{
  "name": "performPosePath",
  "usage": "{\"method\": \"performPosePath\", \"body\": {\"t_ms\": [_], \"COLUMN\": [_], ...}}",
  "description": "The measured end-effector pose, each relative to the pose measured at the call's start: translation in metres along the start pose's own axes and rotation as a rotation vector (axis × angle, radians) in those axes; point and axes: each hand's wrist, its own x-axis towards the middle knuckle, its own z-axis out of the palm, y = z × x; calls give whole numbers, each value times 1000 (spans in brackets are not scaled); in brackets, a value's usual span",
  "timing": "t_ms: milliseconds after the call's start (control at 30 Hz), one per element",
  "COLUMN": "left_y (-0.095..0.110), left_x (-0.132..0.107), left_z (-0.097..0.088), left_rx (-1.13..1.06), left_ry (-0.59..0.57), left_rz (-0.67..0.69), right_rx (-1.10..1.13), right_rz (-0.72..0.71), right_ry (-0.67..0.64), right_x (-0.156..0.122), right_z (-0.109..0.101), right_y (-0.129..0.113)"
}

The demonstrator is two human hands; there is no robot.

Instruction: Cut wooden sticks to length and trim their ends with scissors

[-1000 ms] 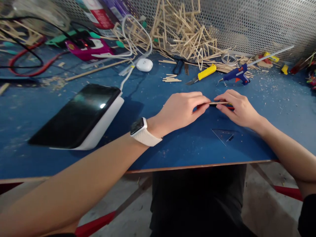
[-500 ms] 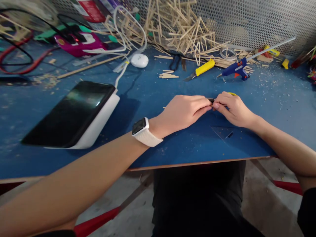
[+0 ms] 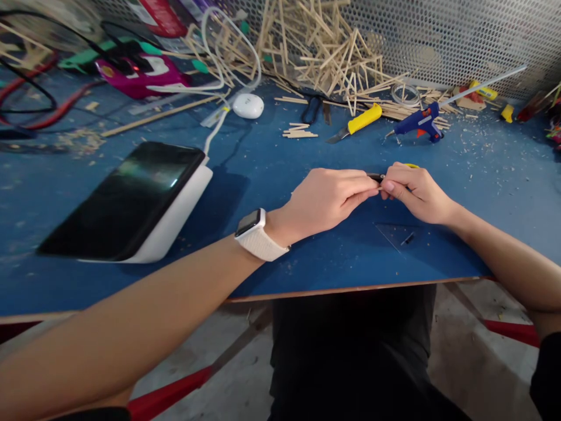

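Note:
My left hand (image 3: 331,196), wearing a white-banded watch (image 3: 256,234) at the wrist, is closed with fingers pinched together over the blue table (image 3: 272,158). A pale thin stick (image 3: 380,188) shows at its fingertips; most of it is hidden. My right hand (image 3: 414,190) is wrapped round a yellow-handled tool with a dark metal head (image 3: 376,176). Its head points left, over the left fingertips; whether it is scissors or pliers I cannot tell. Both hands nearly touch. Below them lies a clear triangular set square (image 3: 394,237).
Behind the hands lie a yellow utility knife (image 3: 364,120), a blue glue gun (image 3: 418,123), black-handled scissors (image 3: 312,110) and short stick pieces (image 3: 300,134). A pile of wooden sticks (image 3: 324,52) leans against the perforated panel. To the left is a tilted black-screened device (image 3: 127,199) on a white stand.
My right hand has shifted very slightly right, and a little more of the tool's dark head and pivot shows. My left fingertips reach slightly further right.

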Motion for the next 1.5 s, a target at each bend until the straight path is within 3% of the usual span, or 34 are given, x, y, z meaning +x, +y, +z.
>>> {"method": "performPosePath", "body": {"t_ms": [367, 533, 700, 1167, 1500], "left_y": [-2, 5, 7, 7, 2], "left_x": [1, 2, 3, 4, 4], "left_z": [-2, -5, -2, -2, -6], "left_rx": [-47, -127, -88, 4, 10], "left_ry": [-15, 50, 124, 150, 114], "left_rz": [8, 46, 81, 72, -47], "right_rx": [86, 199, 172, 61, -5], "right_rz": [7, -6, -20, -4, -130], "right_ry": [-15, 24, 87, 158, 166], "right_x": [1, 2, 2, -2, -1], "right_z": [0, 2, 5, 5, 6], "right_y": [1, -4, -5, -9, -11]}}
